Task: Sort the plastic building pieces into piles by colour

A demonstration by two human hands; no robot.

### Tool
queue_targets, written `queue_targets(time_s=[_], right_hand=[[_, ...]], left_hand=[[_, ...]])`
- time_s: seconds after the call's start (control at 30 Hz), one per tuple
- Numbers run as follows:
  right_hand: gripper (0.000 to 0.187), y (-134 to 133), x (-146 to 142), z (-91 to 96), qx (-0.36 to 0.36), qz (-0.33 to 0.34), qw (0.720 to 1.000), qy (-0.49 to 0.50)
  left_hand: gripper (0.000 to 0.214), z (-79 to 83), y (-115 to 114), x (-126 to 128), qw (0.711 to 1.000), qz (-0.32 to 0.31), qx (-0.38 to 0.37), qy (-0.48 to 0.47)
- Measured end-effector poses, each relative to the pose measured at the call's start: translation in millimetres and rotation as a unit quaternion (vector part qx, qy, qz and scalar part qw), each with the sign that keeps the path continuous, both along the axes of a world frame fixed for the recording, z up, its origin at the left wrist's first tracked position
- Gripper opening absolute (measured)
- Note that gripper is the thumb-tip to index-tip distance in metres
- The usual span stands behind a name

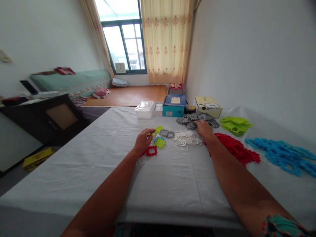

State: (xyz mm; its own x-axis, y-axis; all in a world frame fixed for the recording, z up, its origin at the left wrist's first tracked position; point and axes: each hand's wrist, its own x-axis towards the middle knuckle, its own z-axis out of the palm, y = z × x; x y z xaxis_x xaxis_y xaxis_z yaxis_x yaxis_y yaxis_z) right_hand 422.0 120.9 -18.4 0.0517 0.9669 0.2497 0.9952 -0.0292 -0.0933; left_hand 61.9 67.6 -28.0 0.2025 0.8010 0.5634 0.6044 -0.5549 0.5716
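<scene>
My left hand (144, 141) hovers over the left side of a small group of flat toothed plastic pieces, its fingers curved and a little apart, with nothing visible in them. By its fingertips lie a lime green piece (159, 129), a grey square frame piece (164, 133), a green-and-blue piece (160, 143) and a red frame piece (151, 151). My right hand (203, 127) reaches to the pile of grey toothed pieces (189, 121), fingertips touching it and spread slightly. Whether those fingers pinch a piece is too small to see clearly.
Between my hands lies a heap of white lattice pieces (186, 138). To the right are piles of red (237, 149), lime green (235, 125) and blue pieces (281, 153). A clear plastic box (144, 110), a teal box (173, 111) and a yellow box (208, 106) stand behind.
</scene>
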Motion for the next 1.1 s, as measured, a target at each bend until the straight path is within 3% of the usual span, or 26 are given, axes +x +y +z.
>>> queue_targets(time_s=[0.13, 0.23, 0.37, 0.47, 0.57, 0.73, 0.83, 0.9, 1.0, 1.1], right_hand=[[0.045, -1, -4, 6.2, 0.065, -0.007, 0.997, 0.033], [0.034, -5, -29, 14.3, 0.089, 0.069, 0.991, 0.07], [0.03, -15, -81, 10.9, 0.019, 0.25, 0.966, 0.068], [0.04, -23, -108, 1.5, -0.026, 0.278, 0.96, 0.01], [0.048, -26, -116, -3.1, -0.035, 0.281, 0.959, 0.003], [0.062, -29, -116, 1.7, -0.006, 0.342, 0.936, 0.078], [0.051, -30, -114, 6.2, -0.038, 0.376, 0.915, 0.141], [0.029, -27, -107, 8.6, -0.053, 0.355, 0.916, 0.18], [0.031, -15, -87, 9.3, -0.025, 0.249, 0.926, 0.284], [0.028, 3, -61, 6.8, 0.024, 0.111, 0.884, 0.453]], left_hand=[[0.027, -0.2, 0, 1, 1.0, -0.005, -0.001, 0.008], [0.027, -0.7, 0, 1, 1.0, -0.005, 0.005, 0.009], [0.027, -0.6, 0, -1, 1.0, -0.004, 0.013, 0.008], [0.026, 0.0, 0, -2, 1.0, 0.002, 0.018, 0.015], [0.026, 0.0, 0, -4, 0.999, 0.009, 0.022, 0.027], [0.028, -1.1, 0, -2, 0.997, 0.012, 0.023, 0.076], [0.027, -0.6, -1, -1, 0.993, 0.002, 0.023, 0.114], [0.028, -0.1, -2, 0, 0.992, 0.0, 0.021, 0.121], [0.029, -0.3, -2, -1, 0.993, -0.002, 0.014, 0.117], [0.029, -1.1, -1, -2, 0.994, -0.002, 0.013, 0.111]])
